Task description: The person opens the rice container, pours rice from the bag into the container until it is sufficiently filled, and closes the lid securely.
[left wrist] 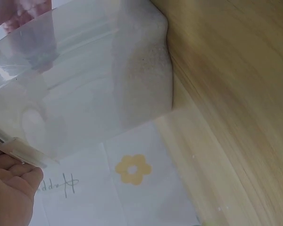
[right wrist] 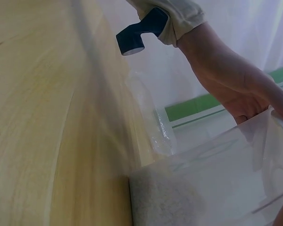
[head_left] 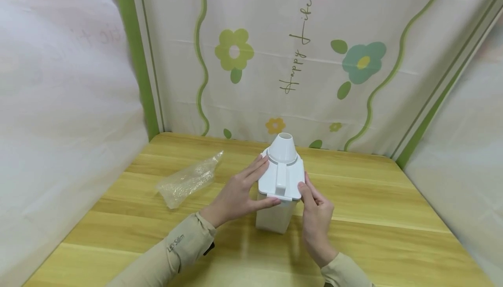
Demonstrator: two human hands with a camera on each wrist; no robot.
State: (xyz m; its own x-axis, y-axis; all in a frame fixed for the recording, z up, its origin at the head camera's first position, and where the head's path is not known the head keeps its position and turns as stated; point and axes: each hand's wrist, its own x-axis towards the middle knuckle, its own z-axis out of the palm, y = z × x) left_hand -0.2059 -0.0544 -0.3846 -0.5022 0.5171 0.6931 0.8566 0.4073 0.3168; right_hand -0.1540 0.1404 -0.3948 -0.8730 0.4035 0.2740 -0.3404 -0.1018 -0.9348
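Observation:
A translucent plastic storage container [head_left: 273,217] stands upright on the table, with a white lid [head_left: 292,182] on it. On the lid's far end sits a white cone-shaped piece [head_left: 282,149], narrow open end up. My left hand [head_left: 244,189] holds the lid, fingers along its left edge and thumb across the front. At the right front corner my right hand [head_left: 317,217] grips lid and container, its thumb on the lid's edge and fingers along the side. Through the lower wall [right wrist: 165,202] the container looks mottled and grainy; I cannot tell what this is.
A crumpled clear plastic bag [head_left: 190,182] lies on the wooden table [head_left: 377,199] to the left of the container. Behind the table hangs a white curtain [head_left: 267,95] with printed flowers. More white cloth closes off the left and right sides.

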